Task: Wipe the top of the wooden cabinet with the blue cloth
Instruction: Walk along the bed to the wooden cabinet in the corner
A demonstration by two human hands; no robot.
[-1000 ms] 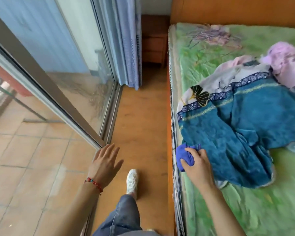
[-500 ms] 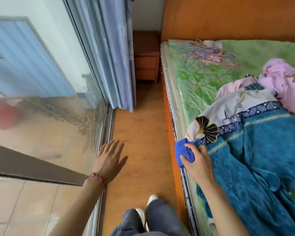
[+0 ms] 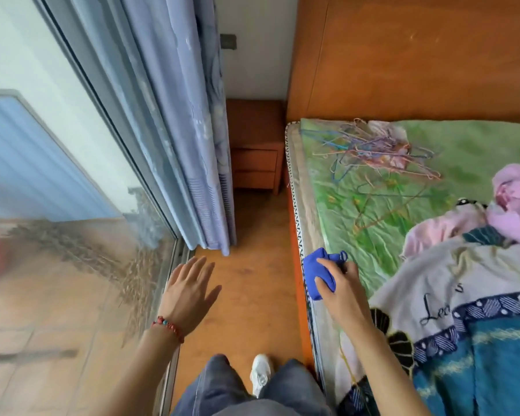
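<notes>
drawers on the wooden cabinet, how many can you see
2, stacked on the front of the wooden cabinet in the far corner: an upper drawer and a lower drawer directly beneath it. The curtain covers the cabinet's left edge, so part is hidden.

The blue cloth [image 3: 318,276] is crumpled into a small ball, held in the right hand [image 3: 341,291] above the left edge of the bed [image 3: 357,205]. The wooden cabinet [image 3: 255,145] is small, reddish-brown, with two drawers on its front. It stands upright in the far corner, between the curtain [image 3: 192,130] and the bed, well apart from the cloth.
</notes>
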